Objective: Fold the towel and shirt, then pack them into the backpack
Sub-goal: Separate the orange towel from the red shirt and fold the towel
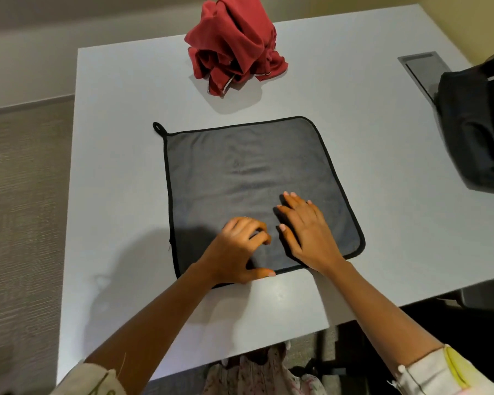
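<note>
A grey towel (240,172) with black trim and a corner loop lies spread flat in the middle of the white table (111,181). My left hand (237,249) rests on its near edge, fingers curled and thumb lying along the hem; it holds nothing. Beside it, my right hand (305,232) lies flat on the towel's near right part with fingers spread. A crumpled red shirt (234,44) sits in a heap at the far side of the table. The black backpack (479,124) stands at the table's right edge, partly cut off by the frame.
A grey rectangular cable hatch (422,72) is set into the table just left of the backpack. Carpeted floor lies to the left of the table. The table's near edge runs just in front of my forearms.
</note>
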{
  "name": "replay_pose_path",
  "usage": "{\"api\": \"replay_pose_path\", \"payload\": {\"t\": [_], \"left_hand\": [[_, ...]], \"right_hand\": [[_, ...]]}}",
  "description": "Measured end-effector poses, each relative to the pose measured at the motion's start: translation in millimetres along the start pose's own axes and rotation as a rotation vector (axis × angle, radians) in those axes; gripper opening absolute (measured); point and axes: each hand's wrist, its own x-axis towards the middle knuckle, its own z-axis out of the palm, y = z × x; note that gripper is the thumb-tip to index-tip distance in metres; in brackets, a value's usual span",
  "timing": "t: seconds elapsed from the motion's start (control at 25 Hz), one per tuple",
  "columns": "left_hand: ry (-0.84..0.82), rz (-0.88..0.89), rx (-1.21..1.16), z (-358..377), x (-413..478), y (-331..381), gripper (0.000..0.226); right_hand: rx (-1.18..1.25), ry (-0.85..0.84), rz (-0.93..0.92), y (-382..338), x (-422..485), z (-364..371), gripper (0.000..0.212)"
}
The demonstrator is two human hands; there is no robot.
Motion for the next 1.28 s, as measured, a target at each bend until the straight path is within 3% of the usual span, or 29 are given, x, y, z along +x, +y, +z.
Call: {"api": "replay_pose_path", "payload": {"t": [0.12,0.28,0.36,0.56,0.76,0.88,1.04,1.16,1.28], "left_hand": [[-0.081,0.045,0.091,2.6,-12.0,14.5,0.052],[-0.075,0.014,0.079,6.4,-20.9,22.7,0.017],[-0.041,-0.041,0.041,7.7,-22.9,26.7,0.011],[-0.05,-0.168,-0.094,-5.2,-22.1,21.6,0.008],[-0.478,-0.425,-0.115,-41.2,-27.6,0.8,0.016],[-0.581,-0.564,-0.176,-62.2,-29.5,-23.5,0.018],[-0.489,-0.807,-0.444,-99.6,-15.5,-67.0,0.014],[-0.316,-0.968,-0.702,-123.6,0.5,-91.3,0.009],[-0.145,-1.094,-0.724,-133.2,15.3,-113.6,0.012]], "right_hand": [[0.039,-0.05,-0.108,-19.0,-20.7,-6.9,0.031],[0.043,-0.153,-0.203,-28.3,-49.9,-9.9,0.036],[0.016,-0.177,-0.201,-27.3,-60.3,-6.6,0.038],[-0.006,-0.091,-0.118,-11.8,-58.4,-12.4,0.017],[0.034,-0.157,0.033,38.1,-39.9,-51.1,0.015],[0.163,-0.23,0.234,62.7,-20.8,-77.5,0.013],[0.402,-0.25,0.48,84.4,20.6,-102.7,0.007],[0.616,-0.196,0.565,93.7,58.7,-111.9,0.006],[0.761,-0.109,0.605,98.3,93.1,-111.5,0.008]]}}
